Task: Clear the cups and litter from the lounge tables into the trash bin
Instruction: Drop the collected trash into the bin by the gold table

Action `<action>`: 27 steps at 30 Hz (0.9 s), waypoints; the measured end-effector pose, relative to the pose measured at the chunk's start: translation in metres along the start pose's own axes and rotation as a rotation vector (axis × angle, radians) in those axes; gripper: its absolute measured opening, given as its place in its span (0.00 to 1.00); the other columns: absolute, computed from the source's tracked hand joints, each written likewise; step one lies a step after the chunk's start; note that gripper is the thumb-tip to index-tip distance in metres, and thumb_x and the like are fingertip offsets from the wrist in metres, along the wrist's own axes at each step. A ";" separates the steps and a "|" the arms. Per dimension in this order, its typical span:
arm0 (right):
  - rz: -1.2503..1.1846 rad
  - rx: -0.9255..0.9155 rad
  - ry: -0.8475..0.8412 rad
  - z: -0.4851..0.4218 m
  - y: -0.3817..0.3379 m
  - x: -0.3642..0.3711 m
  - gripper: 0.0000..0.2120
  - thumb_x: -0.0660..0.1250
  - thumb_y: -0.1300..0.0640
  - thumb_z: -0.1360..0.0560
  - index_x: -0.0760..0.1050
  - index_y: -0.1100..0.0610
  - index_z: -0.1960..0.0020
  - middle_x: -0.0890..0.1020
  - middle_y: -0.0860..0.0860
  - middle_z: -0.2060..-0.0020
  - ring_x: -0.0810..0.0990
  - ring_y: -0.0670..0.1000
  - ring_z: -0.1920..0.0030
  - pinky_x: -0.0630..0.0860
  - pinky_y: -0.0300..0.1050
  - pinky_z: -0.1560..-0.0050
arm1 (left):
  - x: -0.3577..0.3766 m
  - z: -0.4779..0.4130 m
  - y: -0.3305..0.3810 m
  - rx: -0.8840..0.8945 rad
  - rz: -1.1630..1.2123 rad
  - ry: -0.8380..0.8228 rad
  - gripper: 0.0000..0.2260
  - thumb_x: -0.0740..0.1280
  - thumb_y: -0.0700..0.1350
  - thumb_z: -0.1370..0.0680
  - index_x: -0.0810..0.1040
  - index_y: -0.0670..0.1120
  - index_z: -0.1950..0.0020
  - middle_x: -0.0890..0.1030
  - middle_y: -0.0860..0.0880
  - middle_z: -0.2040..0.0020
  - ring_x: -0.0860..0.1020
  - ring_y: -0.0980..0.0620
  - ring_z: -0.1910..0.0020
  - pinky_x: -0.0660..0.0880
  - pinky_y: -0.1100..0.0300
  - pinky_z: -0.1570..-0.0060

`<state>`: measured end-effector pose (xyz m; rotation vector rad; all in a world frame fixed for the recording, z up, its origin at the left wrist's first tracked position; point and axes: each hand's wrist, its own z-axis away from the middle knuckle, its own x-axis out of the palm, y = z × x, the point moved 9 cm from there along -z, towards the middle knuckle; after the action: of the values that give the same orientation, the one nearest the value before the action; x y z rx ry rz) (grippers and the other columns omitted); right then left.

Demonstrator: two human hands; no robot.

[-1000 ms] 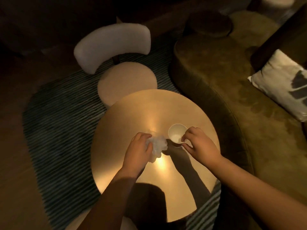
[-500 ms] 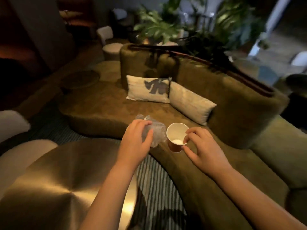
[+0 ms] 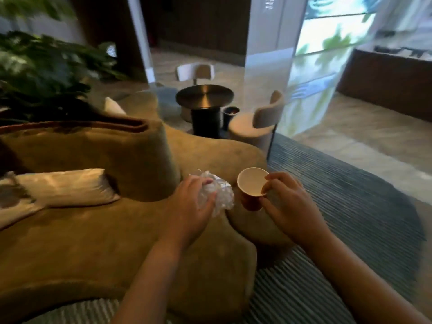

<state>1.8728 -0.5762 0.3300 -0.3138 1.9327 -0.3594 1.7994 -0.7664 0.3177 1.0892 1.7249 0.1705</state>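
Mid-frame, the left hand (image 3: 189,206) had its grip closed around a crumpled plastic wrapper (image 3: 219,195). Right beside it, the right hand (image 3: 289,206) pinched a paper cup (image 3: 251,188) by the rim, both held above the olive sofa (image 3: 81,242).

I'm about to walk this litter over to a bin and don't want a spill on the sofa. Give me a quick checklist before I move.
1. Left hand grip on crumpled wrapper: ok, closed around it.
2. Right hand grip on paper cup: ok, fingers pinch the rim.
3. Cup upright: not ok, tilted toward the person.
4. Cup empty: cannot tell.
5. Bin in sight: cannot tell; a small dark bin-like container stands beside the far round table.
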 end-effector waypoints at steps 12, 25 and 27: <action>0.073 0.381 0.157 0.037 0.228 -0.079 0.08 0.72 0.57 0.29 0.76 0.56 0.53 0.76 0.52 0.44 0.73 0.51 0.41 0.68 0.38 0.45 | 0.233 -0.104 0.121 0.259 0.190 -0.310 0.14 0.62 0.51 0.24 0.74 0.50 0.40 0.75 0.52 0.44 0.70 0.58 0.44 0.67 0.62 0.45; 0.091 0.415 0.199 -0.151 0.452 -0.106 0.09 0.73 0.57 0.30 0.77 0.57 0.53 0.77 0.53 0.45 0.76 0.53 0.43 0.73 0.43 0.47 | 0.414 -0.320 0.139 0.202 0.196 -0.303 0.13 0.65 0.51 0.25 0.73 0.52 0.41 0.74 0.54 0.44 0.70 0.60 0.45 0.68 0.66 0.47; 0.072 0.422 0.221 -0.178 0.483 -0.106 0.09 0.73 0.57 0.30 0.76 0.57 0.52 0.77 0.53 0.45 0.75 0.52 0.43 0.69 0.40 0.47 | 0.438 -0.352 0.140 0.181 0.191 -0.310 0.13 0.66 0.51 0.25 0.73 0.52 0.42 0.73 0.55 0.45 0.71 0.59 0.47 0.68 0.66 0.49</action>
<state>1.7233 -0.0733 0.2949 0.0751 2.0164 -0.7643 1.5745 -0.2362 0.2560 1.3388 1.3787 -0.0363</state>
